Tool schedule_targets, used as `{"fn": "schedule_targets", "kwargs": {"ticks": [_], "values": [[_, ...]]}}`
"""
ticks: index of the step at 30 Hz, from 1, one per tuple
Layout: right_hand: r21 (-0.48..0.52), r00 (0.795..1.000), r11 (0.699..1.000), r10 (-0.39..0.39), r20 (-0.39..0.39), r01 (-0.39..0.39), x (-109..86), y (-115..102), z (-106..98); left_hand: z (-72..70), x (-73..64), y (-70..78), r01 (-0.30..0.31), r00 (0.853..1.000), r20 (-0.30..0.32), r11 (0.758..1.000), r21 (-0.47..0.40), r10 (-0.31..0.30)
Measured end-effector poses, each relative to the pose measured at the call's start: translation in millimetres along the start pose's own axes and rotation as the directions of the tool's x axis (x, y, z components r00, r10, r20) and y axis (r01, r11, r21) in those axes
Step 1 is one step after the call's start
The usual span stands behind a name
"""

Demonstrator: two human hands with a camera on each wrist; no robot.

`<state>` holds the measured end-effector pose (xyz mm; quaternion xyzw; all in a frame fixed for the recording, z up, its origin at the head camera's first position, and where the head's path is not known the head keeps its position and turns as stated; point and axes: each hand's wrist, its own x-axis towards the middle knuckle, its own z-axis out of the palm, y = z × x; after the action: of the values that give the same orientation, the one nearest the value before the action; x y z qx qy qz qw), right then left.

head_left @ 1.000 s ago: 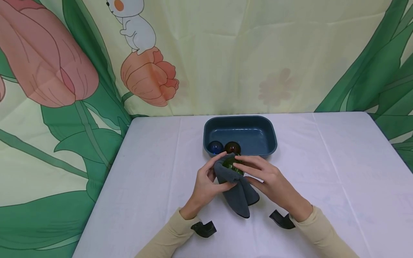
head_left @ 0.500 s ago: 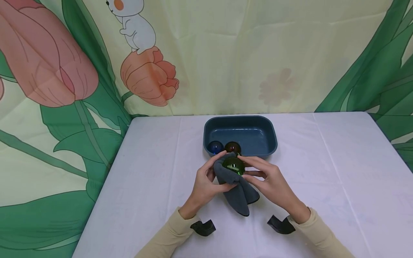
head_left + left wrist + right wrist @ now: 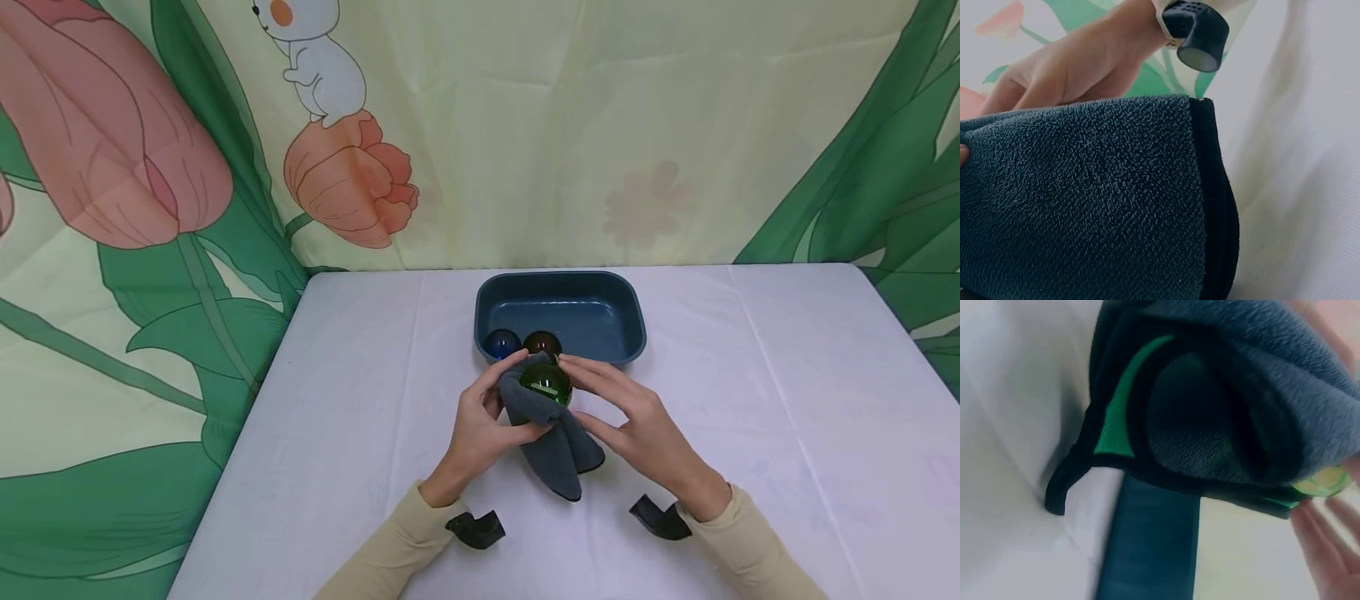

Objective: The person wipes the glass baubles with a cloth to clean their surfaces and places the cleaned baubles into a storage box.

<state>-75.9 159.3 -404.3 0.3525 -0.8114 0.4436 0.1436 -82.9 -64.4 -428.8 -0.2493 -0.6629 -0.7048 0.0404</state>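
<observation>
A dark blue-grey cloth [image 3: 555, 467] is bunched around a green glass ball [image 3: 546, 382], whose upper side shows bare. My left hand [image 3: 480, 425] grips the cloth and ball from the left, thumb on the near fold. On the other side, my right hand [image 3: 637, 417] has its fingertips at the ball's far right edge and its thumb below, spanning it. In the left wrist view the cloth [image 3: 1085, 194] hides most of the ball. The right wrist view shows the cloth's black edging and green underside, with the ball [image 3: 1329, 481] peeking out beside the fingers.
Just beyond the hands stands a dark blue rectangular tray [image 3: 600, 321]. A blue glass ball [image 3: 502, 342] and a brown glass ball [image 3: 542, 340] lie at its near left. A white cloth covers the table [image 3: 352, 375], and a printed curtain [image 3: 510, 167] hangs behind.
My right fingers have drawn back from over the green ball to its right edge, leaving more of it showing. My left hand and the cloth have hardly moved.
</observation>
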Motion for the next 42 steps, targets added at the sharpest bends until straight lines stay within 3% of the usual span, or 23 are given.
{"fn": "schedule_targets", "kwargs": {"ticks": [6, 14, 17, 19, 24, 28, 36, 42], "values": [[-0.066, 0.994, 0.991, -0.112, 0.017, 0.113, 0.5, 2, 1, 1.1, 0.4, 1.2, 0.005, 1.000, 0.005, 1.000, -0.012, -0.005], [-0.112, 0.994, 0.988, -0.109, -0.013, 0.107, 1.8, -2, 1, 1.3, 0.3, 3.2, 0.016, 1.000, 0.022, 1.000, 0.014, -0.017], [-0.045, 0.998, 0.998, -0.053, -0.021, 0.052, 0.7, -3, 1, 1.7, -0.6, 3.8, 0.024, 0.999, 0.024, 0.999, 0.024, -0.025], [0.042, 0.999, 0.999, 0.032, -0.010, -0.032, 0.7, -4, 1, 1.9, -1.3, 3.6, 0.025, 0.999, 0.024, 0.999, 0.026, -0.025], [0.234, 0.971, 0.943, 0.230, 0.065, -0.238, 2.3, -4, -1, 2.4, -2.3, 2.4, -0.001, 1.000, 0.031, 0.999, 0.050, -0.001], [0.259, 0.962, 0.926, 0.258, 0.093, -0.274, 2.0, -3, -2, 2.1, -2.0, 2.1, -0.018, 0.999, 0.037, 0.998, 0.063, 0.016], [0.142, 0.969, 0.962, 0.219, 0.111, -0.234, 2.6, -6, -7, 1.5, -0.3, 4.8, -0.031, 0.999, 0.028, 0.997, 0.067, 0.029], [-0.052, 0.999, 0.998, 0.022, 0.050, -0.020, 5.0, -7, -10, 1.4, 0.7, 8.3, -0.031, 1.000, 0.003, 0.999, 0.039, 0.031]]}}
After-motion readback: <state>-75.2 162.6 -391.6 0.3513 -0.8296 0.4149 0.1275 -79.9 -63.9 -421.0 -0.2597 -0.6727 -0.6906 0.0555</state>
